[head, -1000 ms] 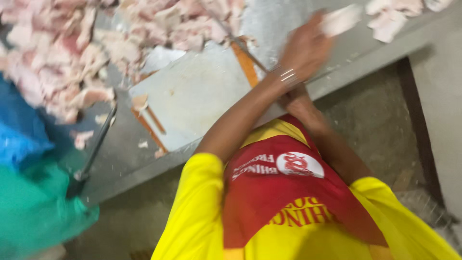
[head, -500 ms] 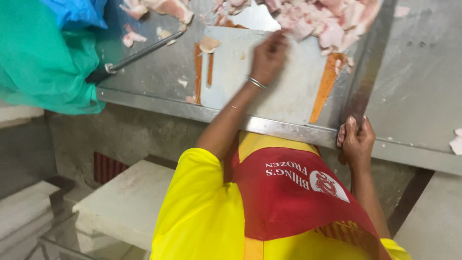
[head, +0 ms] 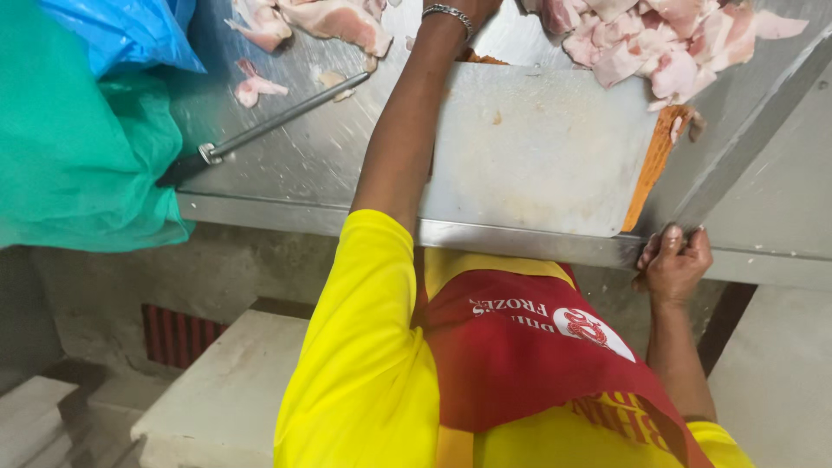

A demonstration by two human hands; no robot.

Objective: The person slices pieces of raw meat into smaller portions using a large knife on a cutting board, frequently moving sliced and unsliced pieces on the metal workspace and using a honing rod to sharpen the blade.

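My left hand (head: 479, 7) reaches far over the steel table (head: 286, 186), past a white cutting board (head: 537, 147) with orange edges. Only its wrist with a metal bracelet and a bit of the hand show at the top edge, so its fingers are hidden. It is nearest to pink raw meat pieces (head: 338, 19) lying beside the board. A bigger pile of raw meat pieces (head: 659, 48) lies at the board's far right corner. My right hand (head: 674, 264) curls its fingers over the table's front edge, right of the board.
A long metal rod with a black handle (head: 260, 132) lies on the table left of my arm. A teal plastic bag (head: 78, 147) and a blue bag (head: 121, 30) sit at the left. Pale concrete blocks (head: 217, 390) stand below the table.
The view has moved closer and shifted. My left hand has reached farther across the board, out past the top edge. My right hand stays on the table's front edge.
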